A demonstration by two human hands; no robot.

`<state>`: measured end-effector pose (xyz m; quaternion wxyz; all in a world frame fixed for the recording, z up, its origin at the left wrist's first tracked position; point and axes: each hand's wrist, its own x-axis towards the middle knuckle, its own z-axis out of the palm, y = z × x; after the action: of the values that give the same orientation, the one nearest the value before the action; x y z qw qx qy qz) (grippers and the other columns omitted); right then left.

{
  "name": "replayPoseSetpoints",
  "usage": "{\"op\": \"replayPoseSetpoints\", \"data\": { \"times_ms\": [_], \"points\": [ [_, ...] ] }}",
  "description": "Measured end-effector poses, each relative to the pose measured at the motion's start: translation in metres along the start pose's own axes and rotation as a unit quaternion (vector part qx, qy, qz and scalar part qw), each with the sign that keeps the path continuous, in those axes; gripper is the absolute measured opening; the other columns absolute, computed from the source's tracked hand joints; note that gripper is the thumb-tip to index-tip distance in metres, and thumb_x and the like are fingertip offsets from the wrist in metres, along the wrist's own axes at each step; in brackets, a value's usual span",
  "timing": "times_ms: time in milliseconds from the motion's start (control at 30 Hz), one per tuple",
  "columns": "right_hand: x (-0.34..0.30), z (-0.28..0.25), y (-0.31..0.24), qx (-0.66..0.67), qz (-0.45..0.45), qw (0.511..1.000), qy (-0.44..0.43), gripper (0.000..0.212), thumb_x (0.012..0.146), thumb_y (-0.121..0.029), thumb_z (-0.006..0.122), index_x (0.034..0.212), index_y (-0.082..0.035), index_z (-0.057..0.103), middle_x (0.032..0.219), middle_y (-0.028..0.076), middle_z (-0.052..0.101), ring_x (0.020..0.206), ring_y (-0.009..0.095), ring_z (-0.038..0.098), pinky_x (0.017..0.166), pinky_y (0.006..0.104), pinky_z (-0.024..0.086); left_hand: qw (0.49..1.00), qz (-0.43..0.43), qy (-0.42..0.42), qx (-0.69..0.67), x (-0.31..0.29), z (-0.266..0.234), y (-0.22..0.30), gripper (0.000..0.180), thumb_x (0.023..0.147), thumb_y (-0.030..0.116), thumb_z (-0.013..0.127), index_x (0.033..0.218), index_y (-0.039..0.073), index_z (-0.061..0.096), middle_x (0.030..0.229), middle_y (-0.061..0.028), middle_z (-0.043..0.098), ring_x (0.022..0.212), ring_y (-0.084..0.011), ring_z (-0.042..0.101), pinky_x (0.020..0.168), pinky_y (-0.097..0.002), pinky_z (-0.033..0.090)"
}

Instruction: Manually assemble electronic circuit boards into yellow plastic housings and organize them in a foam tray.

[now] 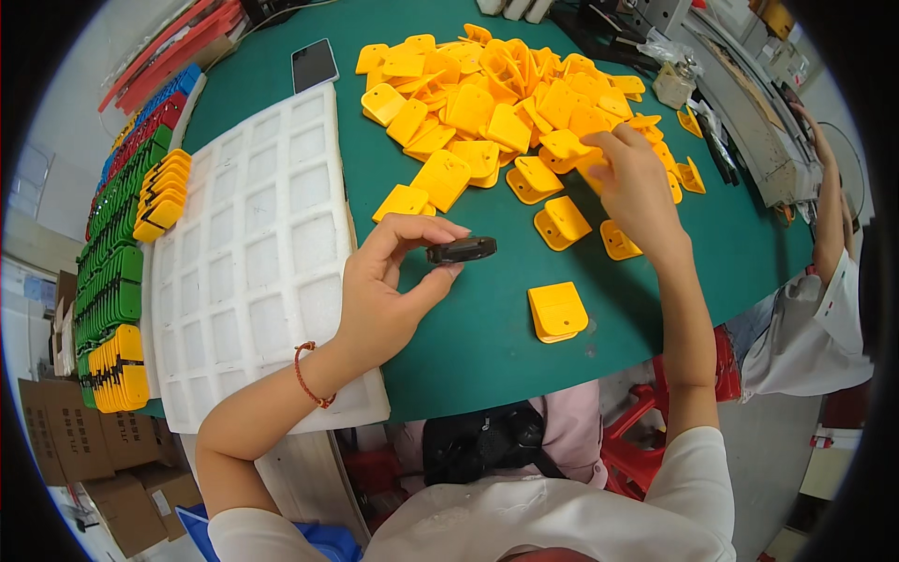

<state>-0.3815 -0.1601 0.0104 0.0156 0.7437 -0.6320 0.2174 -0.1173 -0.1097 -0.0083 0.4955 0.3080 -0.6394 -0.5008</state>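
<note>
My left hand (389, 286) pinches a small, dark, oblong piece (462, 250) between thumb and fingertips, above the green table; its exact kind does not show. At the right side of a heap of yellow plastic clips (510, 84), my right hand (637, 183) has its fingers bent down and closed on a yellow clip (590, 169), partly hidden by the fingers. Several loose clips lie below that hand, including a folded one (562, 223). One single clip (558, 312) sits apart, nearer to me.
A white foam tray (318, 225) with square pockets lies on the left. Beyond it stand rows of green clips (112, 281) and yellow stacks (161, 197). A phone (314, 66) lies at the back, a small glass bottle (674, 84) at the back right. Another person's arm (829, 201) is at right.
</note>
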Motion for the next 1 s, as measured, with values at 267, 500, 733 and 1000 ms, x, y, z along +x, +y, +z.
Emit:
{"op": "replayPoseSetpoints", "data": {
  "times_ms": [267,500,733,1000],
  "points": [
    [0.003,-0.011,-0.017,0.278,-0.208,0.925,0.153,0.015,0.071,-0.001,0.067,0.076,-0.002,0.054,0.105,0.01,0.055,0.088,0.02,0.057,0.074,0.0297,0.046,0.998,-0.031,0.012,-0.055,-0.001,0.002,0.003,0.029,0.077,-0.011,0.058,0.101,0.001,0.046,0.104,-0.0105,0.053,0.098,-0.0155,0.055,0.089,-0.0284,0.044],
    [-0.007,-0.003,-0.021,0.569,-0.224,0.791,0.029,0.037,0.063,0.003,0.073,0.097,0.0,0.06,0.092,0.006,0.06,0.085,0.015,0.052,0.074,0.0267,0.041,0.996,-0.051,0.035,-0.069,-0.002,0.002,0.004,0.029,0.078,-0.011,0.059,0.099,0.001,0.044,0.103,-0.011,0.053,0.096,-0.0156,0.056,0.088,-0.0277,0.045],
    [-0.007,0.005,-0.027,0.535,-0.313,0.784,0.014,0.021,0.062,0.001,0.074,0.08,0.001,0.064,0.075,0.007,0.064,0.069,0.019,0.058,0.066,0.0294,0.045,0.996,-0.052,0.022,-0.065,-0.002,0.003,0.003,0.029,0.078,-0.011,0.057,0.1,0.001,0.044,0.104,-0.0112,0.052,0.097,-0.0164,0.057,0.088,-0.0283,0.045],
    [-0.005,0.0,-0.031,0.35,-0.356,0.866,-0.019,0.044,0.061,-0.02,0.08,0.097,-0.002,0.062,0.088,0.007,0.063,0.076,0.022,0.058,0.071,0.0313,0.045,0.993,-0.068,0.019,-0.094,0.0,0.0,-0.001,0.027,0.08,-0.01,0.056,0.101,0.001,0.044,0.105,-0.0095,0.051,0.1,-0.0152,0.055,0.09,-0.027,0.044]
  ]
}}
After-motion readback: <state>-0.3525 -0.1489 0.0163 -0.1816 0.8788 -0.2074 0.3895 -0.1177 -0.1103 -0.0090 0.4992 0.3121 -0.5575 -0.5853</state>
